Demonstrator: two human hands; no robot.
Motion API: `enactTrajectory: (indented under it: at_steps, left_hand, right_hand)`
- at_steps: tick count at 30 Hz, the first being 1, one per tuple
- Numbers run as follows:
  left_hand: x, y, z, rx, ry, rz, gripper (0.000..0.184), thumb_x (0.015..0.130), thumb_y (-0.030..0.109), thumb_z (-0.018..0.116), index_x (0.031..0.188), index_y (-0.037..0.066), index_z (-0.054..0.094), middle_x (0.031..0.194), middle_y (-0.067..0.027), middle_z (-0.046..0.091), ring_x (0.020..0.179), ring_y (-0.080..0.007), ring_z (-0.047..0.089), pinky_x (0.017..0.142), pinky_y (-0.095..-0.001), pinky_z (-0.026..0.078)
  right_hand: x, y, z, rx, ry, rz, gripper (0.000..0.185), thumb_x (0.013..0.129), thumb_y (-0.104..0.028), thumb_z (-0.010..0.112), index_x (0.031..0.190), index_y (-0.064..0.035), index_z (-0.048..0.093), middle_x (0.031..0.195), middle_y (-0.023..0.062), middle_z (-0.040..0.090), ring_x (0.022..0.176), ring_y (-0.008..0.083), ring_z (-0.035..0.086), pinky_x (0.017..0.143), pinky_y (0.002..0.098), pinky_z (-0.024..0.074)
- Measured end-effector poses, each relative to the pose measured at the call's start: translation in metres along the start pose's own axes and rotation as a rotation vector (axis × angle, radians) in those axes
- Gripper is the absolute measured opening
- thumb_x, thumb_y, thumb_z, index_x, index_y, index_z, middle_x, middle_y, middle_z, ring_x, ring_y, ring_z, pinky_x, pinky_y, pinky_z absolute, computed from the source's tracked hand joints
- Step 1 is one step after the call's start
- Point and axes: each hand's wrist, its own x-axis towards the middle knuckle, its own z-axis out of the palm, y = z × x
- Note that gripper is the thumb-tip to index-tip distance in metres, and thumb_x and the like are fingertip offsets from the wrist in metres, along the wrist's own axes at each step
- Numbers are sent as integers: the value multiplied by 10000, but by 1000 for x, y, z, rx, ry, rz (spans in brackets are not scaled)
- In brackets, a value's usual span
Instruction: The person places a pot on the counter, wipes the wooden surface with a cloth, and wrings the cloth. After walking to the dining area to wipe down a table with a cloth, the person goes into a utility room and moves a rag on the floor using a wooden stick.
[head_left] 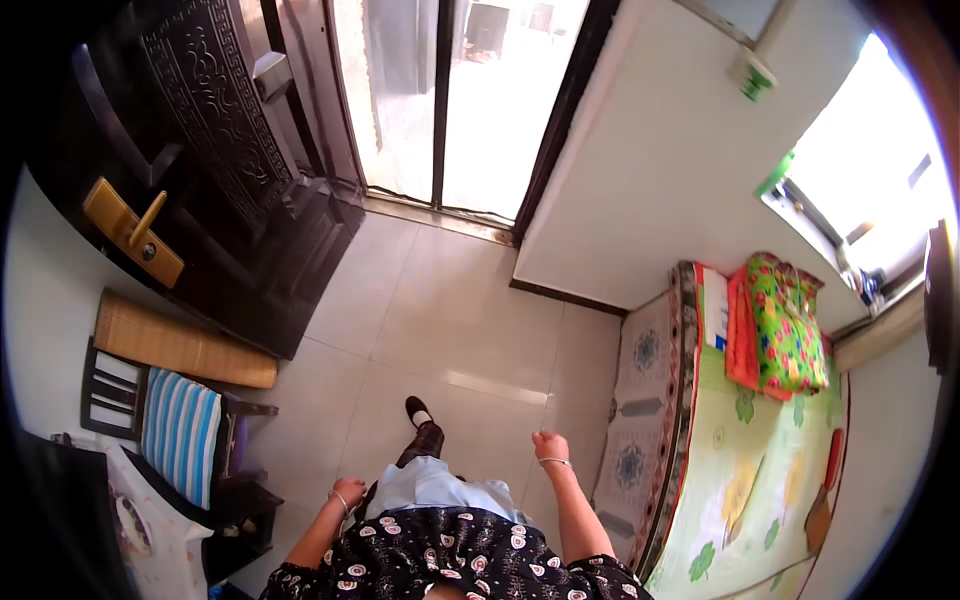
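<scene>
My left hand (350, 491) hangs low at my left side, close to the light blue cloth (440, 487) over my lap. Its fingers look curled, with nothing visible in them. On the right, my right hand (549, 446) is held out over the tiled floor (460, 320) in a loose fist, and no object shows in it. Each wrist wears a thin bracelet. One foot in a dark shoe (418, 411) is forward on the tiles. Neither hand touches any furniture.
Ahead is a glass doorway (440, 110), beside an open dark carved door (215, 190). At left are a chair with a striped cushion (182, 435) and a rolled mat (180, 345). A bed (735, 480) with a folded floral quilt (785, 325) lies right, below a window (870, 150).
</scene>
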Motion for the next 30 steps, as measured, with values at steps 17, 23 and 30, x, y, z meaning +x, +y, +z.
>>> enactTrajectory:
  at_steps: [17,23,30]
  left_hand:
    - [240,179,-277,-662,146,-178,255,733,82,536,953,-42,567,668,-85,586,534,-134,556,470,-249,463]
    - [307,203,-298,-596,111,-309,241,726,97,544,937,-10,593,705,-99,603,555,-152,572,496,-263,473]
    - [365,262,-339,-432,202,-315,274,694,87,589,951,0,620,830,-116,637,756,-194,593,703,-282,470]
  right_hand:
    - [217,-100,9,19,-34,103,325,742,-367,518,781,-75,653,652,114,620,650,238,617,644,330,475]
    - [346,-167,-24,59,6,-108,334,764,-372,495,812,-75,639,661,112,622,665,252,615,642,341,472]
    - [534,-376,-121,230,28,-519,331,828,-349,478,869,-44,600,737,190,585,721,347,576,634,384,450]
